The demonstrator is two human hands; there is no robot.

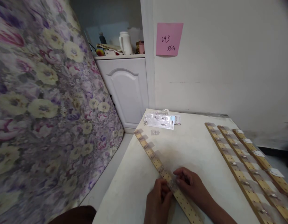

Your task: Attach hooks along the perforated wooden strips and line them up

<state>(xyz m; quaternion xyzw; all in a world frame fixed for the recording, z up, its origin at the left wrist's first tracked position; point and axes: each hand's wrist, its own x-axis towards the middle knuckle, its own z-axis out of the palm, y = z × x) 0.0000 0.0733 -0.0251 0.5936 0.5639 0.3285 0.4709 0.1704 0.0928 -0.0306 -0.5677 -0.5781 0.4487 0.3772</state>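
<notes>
A long, pale yellow perforated strip point(183, 202) lies slantwise on the white table. Small clear plastic pieces sit at intervals along its upper part. At the strip's left edge, my left hand point(157, 199) is closed, its curled fingertips touching beside one clear plastic piece point(173, 185). What those fingers pinch, if anything, is hidden. My right hand point(192, 185) is on the other side of the same piece. Its thumb and bent forefinger are apart, with nothing visible between them, and the thumb is close to the strip.
Three similar strips point(239, 174) with small fittings lie along the table's right side. Clear blister packs point(159, 121) rest at the far edge, with a small loose clear piece point(155, 132) in front. A floral curtain point(46, 102) hangs left; a white cabinet point(128, 90) stands behind.
</notes>
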